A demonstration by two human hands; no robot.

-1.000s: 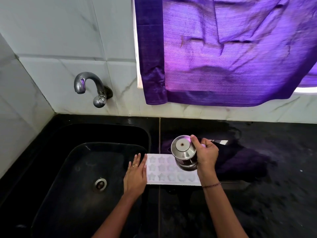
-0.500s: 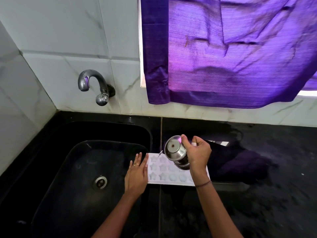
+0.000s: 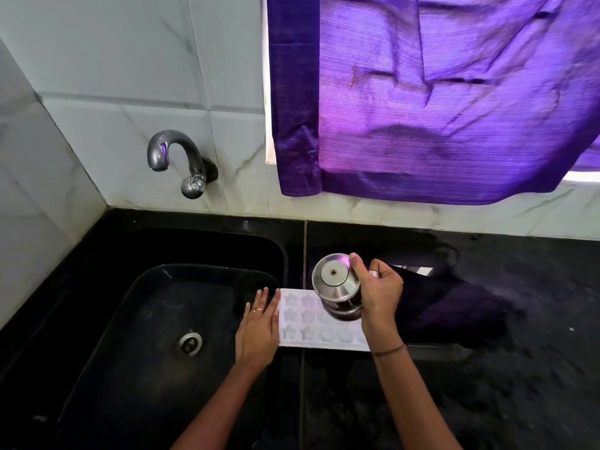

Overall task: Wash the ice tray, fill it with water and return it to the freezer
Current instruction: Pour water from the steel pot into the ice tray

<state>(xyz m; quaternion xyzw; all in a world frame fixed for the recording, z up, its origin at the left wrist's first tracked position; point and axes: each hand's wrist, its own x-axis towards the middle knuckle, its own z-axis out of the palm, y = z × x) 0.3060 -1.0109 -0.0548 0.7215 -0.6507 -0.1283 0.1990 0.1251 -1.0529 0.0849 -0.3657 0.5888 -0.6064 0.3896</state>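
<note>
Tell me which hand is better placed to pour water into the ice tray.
Right. The right hand grips the steel vessel tilted over the ice tray; the left hand rests flat on its sink-side edge.

Nothing readable is showing: the ice tray (image 3: 298,323), the steel cup (image 3: 336,284), the tap (image 3: 177,151) and the purple curtain (image 3: 454,108) are carrying no legible words, brands, numbers or signs.

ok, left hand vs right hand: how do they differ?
The left hand lies flat, fingers straight, on the left end of the ice tray; the right hand curls round a tilted steel pot above it. Ring on the left hand, bracelet on the right wrist. Both bare, at the tray.
</note>
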